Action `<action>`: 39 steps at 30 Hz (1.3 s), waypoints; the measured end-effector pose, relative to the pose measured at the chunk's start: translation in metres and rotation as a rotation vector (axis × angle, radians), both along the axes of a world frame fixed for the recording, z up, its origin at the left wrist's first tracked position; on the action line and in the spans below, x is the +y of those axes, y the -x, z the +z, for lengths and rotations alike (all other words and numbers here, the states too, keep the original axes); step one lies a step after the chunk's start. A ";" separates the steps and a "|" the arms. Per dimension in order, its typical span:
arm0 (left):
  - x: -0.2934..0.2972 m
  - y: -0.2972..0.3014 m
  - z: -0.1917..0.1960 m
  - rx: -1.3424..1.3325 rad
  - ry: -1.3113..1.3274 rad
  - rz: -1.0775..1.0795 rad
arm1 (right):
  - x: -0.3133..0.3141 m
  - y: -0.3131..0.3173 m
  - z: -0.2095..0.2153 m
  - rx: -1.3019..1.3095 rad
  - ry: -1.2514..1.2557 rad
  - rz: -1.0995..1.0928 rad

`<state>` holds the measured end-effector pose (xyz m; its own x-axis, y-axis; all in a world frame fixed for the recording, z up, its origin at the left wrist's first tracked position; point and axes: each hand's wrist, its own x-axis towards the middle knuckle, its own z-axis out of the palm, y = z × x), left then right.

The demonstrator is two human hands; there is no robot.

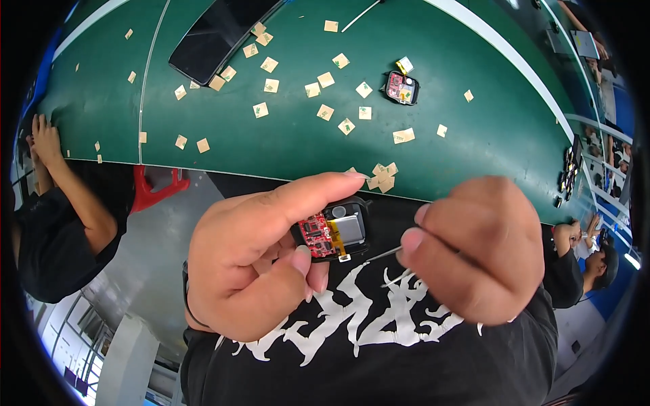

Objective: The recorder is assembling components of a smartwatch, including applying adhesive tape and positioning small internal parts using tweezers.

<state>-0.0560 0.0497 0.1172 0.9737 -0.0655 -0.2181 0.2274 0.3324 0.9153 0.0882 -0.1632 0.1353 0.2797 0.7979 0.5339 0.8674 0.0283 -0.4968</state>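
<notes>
My left hand (247, 254) grips an opened black smartwatch case (362, 213) by its left side, just beyond the table's near edge. Inside the case show a red circuit board (315, 233), a silver battery (349, 229) and a strip of amber flex cable (336, 240). In my right hand (481, 250), closed and a little blurred, is a pair of metal tweezers (384, 255). Their tips point left, close to the case's lower right corner. Whether they touch it, I cannot tell. The fingers hide most of the tweezers' shaft.
Small beige paper squares (271, 86) lie scattered over the green table (460, 149). A second opened watch case (401, 88), a black phone (220, 37) and a thin metal rod (361, 15) lie farther back. Co-workers sit at left (74, 216) and right (567, 264). A red chair (159, 191) stands left.
</notes>
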 end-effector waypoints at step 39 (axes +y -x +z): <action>-0.016 -0.001 0.001 0.151 0.130 0.096 | 0.004 0.002 -0.011 -0.274 -0.021 0.232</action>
<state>-0.0548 0.0333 0.1178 0.9336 -0.0112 -0.3581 0.3206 0.4725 0.8210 0.0865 -0.1595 0.1242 -0.0635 0.8115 0.5809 0.9375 0.2481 -0.2442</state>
